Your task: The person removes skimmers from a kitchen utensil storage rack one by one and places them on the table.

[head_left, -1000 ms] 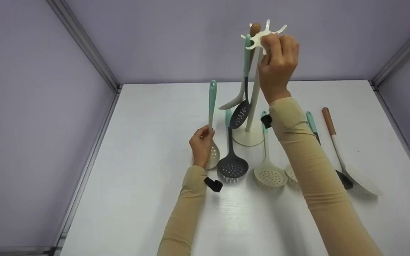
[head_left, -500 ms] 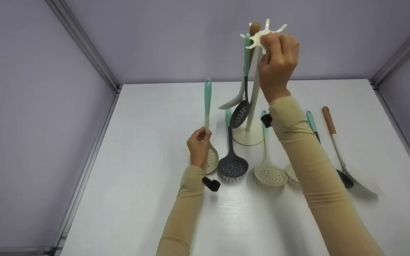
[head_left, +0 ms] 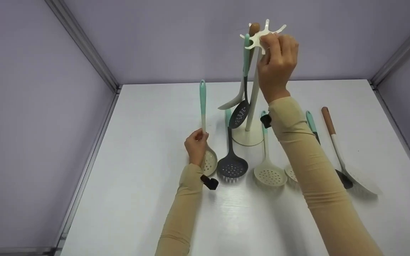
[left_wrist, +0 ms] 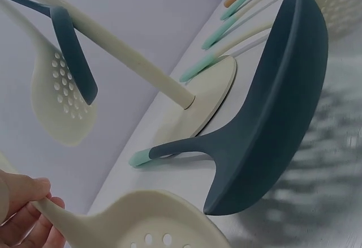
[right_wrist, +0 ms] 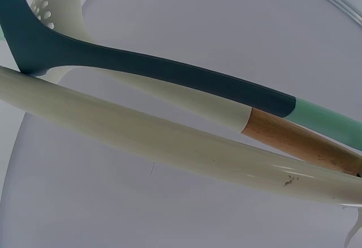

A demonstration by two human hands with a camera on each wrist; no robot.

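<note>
Head view shows your utensil stand (head_left: 248,137) near the back of the white table (head_left: 137,199), carrying a dark slotted spoon (head_left: 240,113) and a cream wooden-handled spatula (head_left: 234,101) on its hooks. Your right hand (head_left: 277,65) is raised with fingers curled round the stand's hook crown (head_left: 258,37). Your left hand (head_left: 196,145) pinches the neck of a cream skimmer (head_left: 208,163), its mint handle upright, just left of a dark skimmer (head_left: 232,166) lying flat.

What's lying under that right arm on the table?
Under the right forearm lie a cream strainer spoon and a dark spatula with a teal handle. A second perforated cream head peeks out; the sleeve covers the rest of it.
</note>
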